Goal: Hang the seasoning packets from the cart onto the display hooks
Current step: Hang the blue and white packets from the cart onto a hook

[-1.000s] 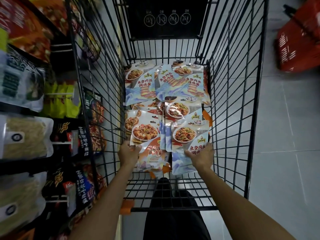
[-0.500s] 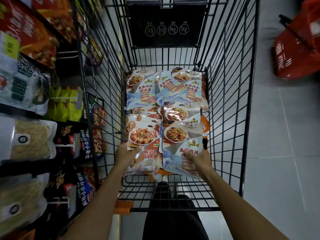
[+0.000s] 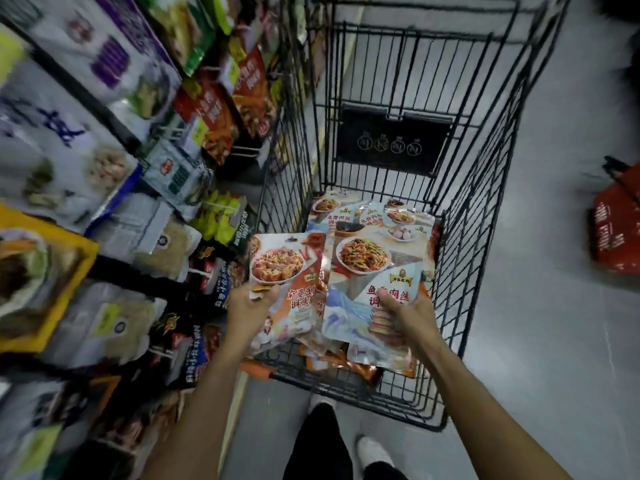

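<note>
Over the near end of the wire cart (image 3: 485, 216): left hand (image 3: 246, 308) grips an orange-trimmed seasoning packet (image 3: 277, 265) at its lower edge; right hand (image 3: 410, 318), apart from it, grips a blue packet (image 3: 363, 271) likewise. Both held up, tilted, edges overlapping. At the cart's far end, loose packets (image 3: 360, 216) lie flat. At left, hanging display goods (image 3: 194, 174), blurred. At right, red basket (image 3: 614, 233) on the floor (image 3: 554, 341).
</note>
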The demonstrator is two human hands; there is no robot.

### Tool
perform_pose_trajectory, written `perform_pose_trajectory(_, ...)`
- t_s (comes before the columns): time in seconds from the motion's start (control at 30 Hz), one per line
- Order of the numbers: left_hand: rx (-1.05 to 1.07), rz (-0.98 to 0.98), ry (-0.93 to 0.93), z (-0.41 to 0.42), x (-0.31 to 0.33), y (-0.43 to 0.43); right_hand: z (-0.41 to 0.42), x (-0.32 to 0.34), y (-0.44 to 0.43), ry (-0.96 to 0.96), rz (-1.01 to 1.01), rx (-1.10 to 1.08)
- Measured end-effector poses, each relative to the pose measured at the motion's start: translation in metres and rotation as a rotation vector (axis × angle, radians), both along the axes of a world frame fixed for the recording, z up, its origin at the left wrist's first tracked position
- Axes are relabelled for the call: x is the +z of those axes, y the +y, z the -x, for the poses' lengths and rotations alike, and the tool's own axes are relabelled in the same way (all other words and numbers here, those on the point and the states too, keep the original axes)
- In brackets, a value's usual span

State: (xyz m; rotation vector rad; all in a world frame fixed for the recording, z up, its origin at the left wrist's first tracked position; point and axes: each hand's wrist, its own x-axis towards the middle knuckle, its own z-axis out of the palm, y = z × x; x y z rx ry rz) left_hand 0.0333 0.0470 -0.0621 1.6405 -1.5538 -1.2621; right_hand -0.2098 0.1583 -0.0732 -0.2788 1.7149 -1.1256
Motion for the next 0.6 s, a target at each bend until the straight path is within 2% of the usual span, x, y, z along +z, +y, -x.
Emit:
perform_pose_trajectory(0.1,0.141,0.132,0.001,-0.017,0.039,0.023,-0.005,0.039,-0.002,0.013,0.085,0.116)
perform_pose_trajectory(0.3,0.422,0.227,0.159,-0.079,0.131,0.077,-0.043,0.120,-0.008,0.025,0.261,0.351)
perform_pose_trajectory(0.47,0.592,0.384,0.141,-0.138,0.211,0.148,-0.106,0.188,-0.013,0.064,0.438,0.556)
perform_pose_trajectory(0.6,0.800,0.539,0.074,-0.191,0.261,0.213,-0.175,0.238,-0.009,-0.024,0.528,0.721)
